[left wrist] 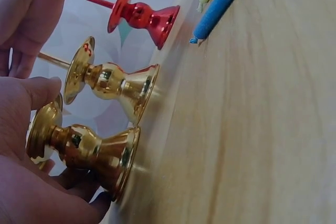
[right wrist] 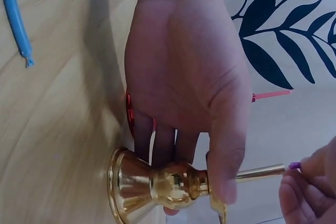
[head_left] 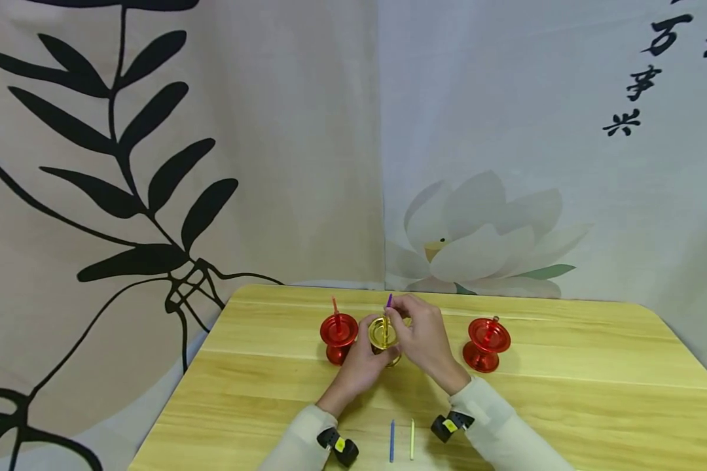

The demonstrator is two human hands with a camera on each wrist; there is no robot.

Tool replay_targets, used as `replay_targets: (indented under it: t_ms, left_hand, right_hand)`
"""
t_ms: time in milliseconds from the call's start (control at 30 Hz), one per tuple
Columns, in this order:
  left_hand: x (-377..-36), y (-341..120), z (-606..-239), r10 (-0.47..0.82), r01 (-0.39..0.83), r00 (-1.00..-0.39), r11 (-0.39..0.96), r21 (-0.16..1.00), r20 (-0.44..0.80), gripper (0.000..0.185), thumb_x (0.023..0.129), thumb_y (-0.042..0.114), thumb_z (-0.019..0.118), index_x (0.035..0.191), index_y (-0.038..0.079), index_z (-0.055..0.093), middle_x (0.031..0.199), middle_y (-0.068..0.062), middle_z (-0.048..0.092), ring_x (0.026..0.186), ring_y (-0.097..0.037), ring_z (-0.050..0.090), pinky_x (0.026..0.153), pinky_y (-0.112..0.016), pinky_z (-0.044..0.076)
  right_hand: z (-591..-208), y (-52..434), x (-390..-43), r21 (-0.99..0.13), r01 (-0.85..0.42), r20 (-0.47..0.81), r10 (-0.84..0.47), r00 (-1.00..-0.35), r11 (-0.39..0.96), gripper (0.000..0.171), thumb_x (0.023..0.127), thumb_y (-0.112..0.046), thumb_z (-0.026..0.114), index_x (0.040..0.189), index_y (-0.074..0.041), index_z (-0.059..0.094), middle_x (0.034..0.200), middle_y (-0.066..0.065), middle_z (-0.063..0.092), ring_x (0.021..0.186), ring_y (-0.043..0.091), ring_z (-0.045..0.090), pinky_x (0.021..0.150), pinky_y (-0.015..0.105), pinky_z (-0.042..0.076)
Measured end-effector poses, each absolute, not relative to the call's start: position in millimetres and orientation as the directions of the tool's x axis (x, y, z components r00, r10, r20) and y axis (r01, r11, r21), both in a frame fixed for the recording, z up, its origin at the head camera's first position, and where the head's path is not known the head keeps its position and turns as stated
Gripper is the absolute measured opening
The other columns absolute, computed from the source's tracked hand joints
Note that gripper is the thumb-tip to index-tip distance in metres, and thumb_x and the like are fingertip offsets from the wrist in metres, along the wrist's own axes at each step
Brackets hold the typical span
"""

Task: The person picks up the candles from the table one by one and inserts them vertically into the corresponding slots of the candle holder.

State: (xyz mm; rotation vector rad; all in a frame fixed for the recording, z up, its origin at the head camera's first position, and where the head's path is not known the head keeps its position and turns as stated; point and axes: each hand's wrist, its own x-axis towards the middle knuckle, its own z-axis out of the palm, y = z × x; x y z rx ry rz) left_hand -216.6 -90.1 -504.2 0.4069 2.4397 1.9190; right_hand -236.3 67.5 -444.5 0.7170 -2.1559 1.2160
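Note:
My left hand grips a gold candle holder by its stem on the wooden table. In the left wrist view this holder is the nearer of two, with a second gold holder right beside it. A thin gold stick with a purple tip rises there. In the left wrist view the stick comes out of the farther holder. My right hand pinches the stick's purple tip from above, its fingers closed on it.
A red holder with a red candle stands just left of my hands. Another red holder stands to the right. A blue candle and a pale yellow candle lie near the table's front edge. Printed curtains hang behind.

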Motion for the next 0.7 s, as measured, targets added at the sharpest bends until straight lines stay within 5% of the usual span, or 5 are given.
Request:
replay_targets:
  t_ms: [233,700]
  left_hand:
    - [-216.8,-89.5,-505.2,0.211,0.198,-0.965,0.216,0.956,0.153,0.073,0.104,0.018,0.075,0.161,0.004,0.032,0.149,-0.026,0.057,0.135,-0.038,0.060,0.103,-0.048,0.053]
    - [-216.8,-89.9,-505.9,0.196,0.190,-0.970,0.243,0.951,0.144,0.074,0.103,0.020,0.075,0.162,0.003,0.032,0.151,-0.027,0.057,0.140,-0.039,0.057,0.111,-0.054,0.049]
  right_hand:
    - [-446.5,66.0,-237.6,-0.570,-0.677,0.693,-0.170,-0.700,0.465,0.006,0.100,0.004,0.076,0.099,-0.002,0.078,0.093,0.008,0.078,0.082,0.020,0.074,0.072,0.037,0.062]
    - [-448.7,64.7,-240.9,-0.560,-0.666,0.681,-0.183,-0.709,0.492,0.007,0.098,0.007,0.077,0.099,-0.001,0.078,0.093,0.009,0.078,0.082,0.022,0.074,0.071,0.045,0.062]
